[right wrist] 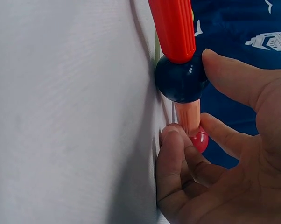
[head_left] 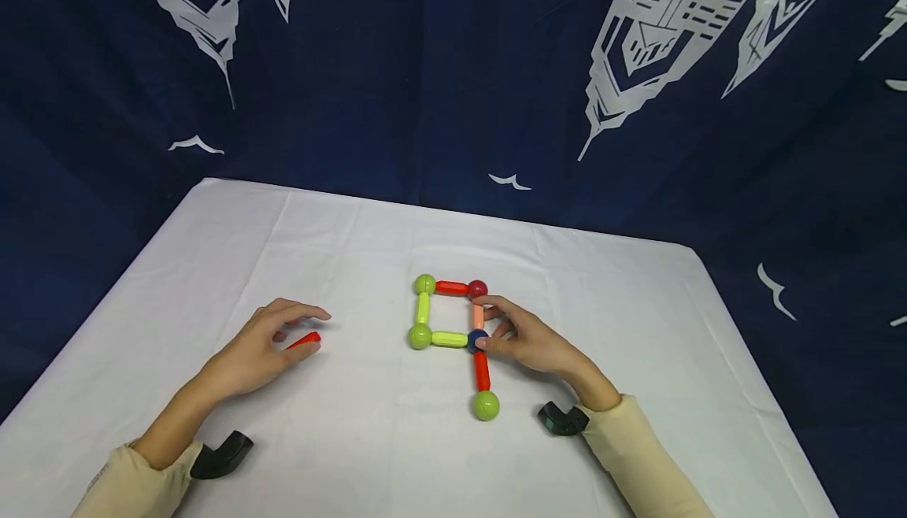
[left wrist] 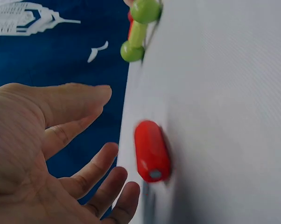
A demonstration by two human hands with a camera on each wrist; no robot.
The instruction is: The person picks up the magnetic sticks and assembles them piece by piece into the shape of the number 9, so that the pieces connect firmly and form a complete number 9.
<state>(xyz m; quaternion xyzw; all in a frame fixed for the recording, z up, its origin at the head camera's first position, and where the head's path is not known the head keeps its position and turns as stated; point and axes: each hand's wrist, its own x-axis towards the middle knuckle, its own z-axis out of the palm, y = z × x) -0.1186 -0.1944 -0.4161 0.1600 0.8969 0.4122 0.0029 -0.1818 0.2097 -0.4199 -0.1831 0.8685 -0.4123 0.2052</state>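
Observation:
On the white table lies a flat figure of magnetic sticks and balls. Its square has two green balls [head_left: 420, 335], a dark red ball [head_left: 478, 289] and a dark blue ball [right wrist: 178, 81]. A red stick [head_left: 483, 372] runs from the blue ball to another green ball [head_left: 486, 405]. My right hand [head_left: 534, 341] holds the square's right side, thumb on the blue ball and fingers around the peach stick [right wrist: 188, 116]. At left, my left hand [head_left: 258, 349] hovers with parted fingers beside a loose red stick [left wrist: 152, 150], apart from it in the left wrist view.
A dark blue curtain [head_left: 354, 124] with white building prints hangs behind the white-covered table [head_left: 340, 439]. Black wrist devices [head_left: 222, 456] sit at both sleeve cuffs.

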